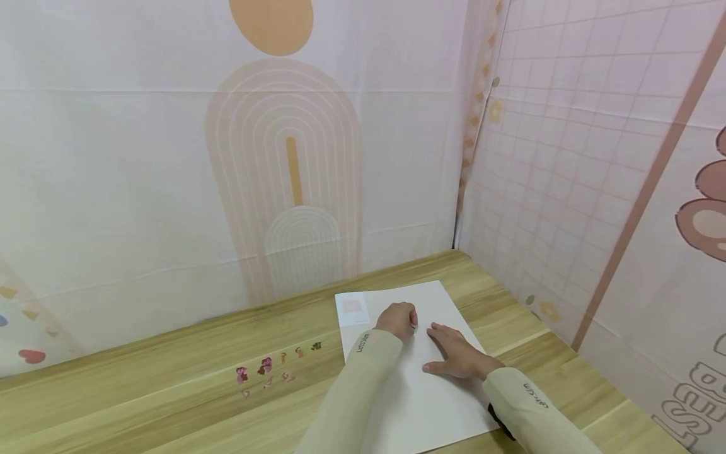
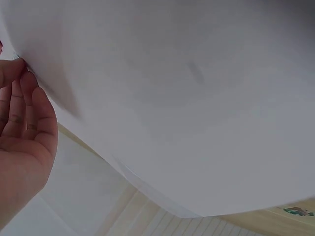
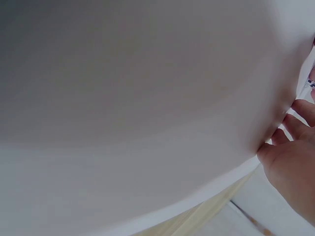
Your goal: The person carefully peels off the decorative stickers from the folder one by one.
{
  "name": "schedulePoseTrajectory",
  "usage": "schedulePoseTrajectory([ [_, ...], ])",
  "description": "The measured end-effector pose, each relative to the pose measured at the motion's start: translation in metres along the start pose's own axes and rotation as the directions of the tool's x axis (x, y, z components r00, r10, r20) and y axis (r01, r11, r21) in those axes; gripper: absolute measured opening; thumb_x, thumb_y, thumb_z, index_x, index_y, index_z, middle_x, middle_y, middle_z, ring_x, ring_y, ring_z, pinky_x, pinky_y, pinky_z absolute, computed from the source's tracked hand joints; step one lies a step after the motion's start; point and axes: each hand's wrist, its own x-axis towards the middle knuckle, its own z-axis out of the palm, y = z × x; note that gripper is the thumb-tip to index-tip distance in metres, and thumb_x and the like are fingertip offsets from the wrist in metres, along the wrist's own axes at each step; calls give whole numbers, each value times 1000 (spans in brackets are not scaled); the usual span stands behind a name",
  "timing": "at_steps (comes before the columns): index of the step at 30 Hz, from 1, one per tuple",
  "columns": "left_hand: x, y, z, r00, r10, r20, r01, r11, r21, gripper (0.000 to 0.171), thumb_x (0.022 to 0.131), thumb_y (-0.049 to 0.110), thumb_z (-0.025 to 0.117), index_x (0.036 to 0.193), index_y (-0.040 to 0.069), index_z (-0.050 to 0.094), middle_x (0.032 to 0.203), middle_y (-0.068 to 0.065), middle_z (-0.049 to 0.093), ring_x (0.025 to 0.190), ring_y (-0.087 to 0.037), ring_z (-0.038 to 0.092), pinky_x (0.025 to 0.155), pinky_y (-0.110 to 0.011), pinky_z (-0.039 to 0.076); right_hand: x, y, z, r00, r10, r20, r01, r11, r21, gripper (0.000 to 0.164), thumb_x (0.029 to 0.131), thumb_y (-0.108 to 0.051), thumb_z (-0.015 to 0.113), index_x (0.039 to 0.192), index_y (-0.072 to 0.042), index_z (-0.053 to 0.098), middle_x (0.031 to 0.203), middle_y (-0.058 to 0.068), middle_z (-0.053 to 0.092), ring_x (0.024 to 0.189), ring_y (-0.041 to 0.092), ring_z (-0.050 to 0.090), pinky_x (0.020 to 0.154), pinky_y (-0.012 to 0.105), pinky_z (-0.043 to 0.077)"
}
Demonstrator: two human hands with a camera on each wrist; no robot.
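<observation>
Just below the frame's middle, the left hand's grip pinches a tiny piece over white paper. The right hand's fingers lie straight. The piece looks light, bendy: hold its edge.

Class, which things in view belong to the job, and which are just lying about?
Apparently in the job:
small pale piece, pinched by left hand
white rectangular paper sheet, under right hand

Untouched, apparently lying about:
small pink, orange and green figures on yellowish wooden tabletop
</observation>
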Motion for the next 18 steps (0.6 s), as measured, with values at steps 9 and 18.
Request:
schedulePoseTrajectory([
  [9,1,-3,2,999,-23,27,24,998,-66,17,71,-7,64,65,9,64,65,1,56,65,-13,47,67,-25,42,0,0,0,1000,12,6,-12,1000,5,73,76,-28,69,127,11,36,136,27,27,124,42,21,98,52,19],
  [18,-2,-3,-5,999,-22,48,29,989,-143,11,73,-4,65,66,5,66,66,-2,59,64,-13,46,70,-26,41,2,2,1,1000,8,7,-8,1000,-7,73,76,-29,68,127,11,36,135,27,27,124,43,21,98,53,19],
])
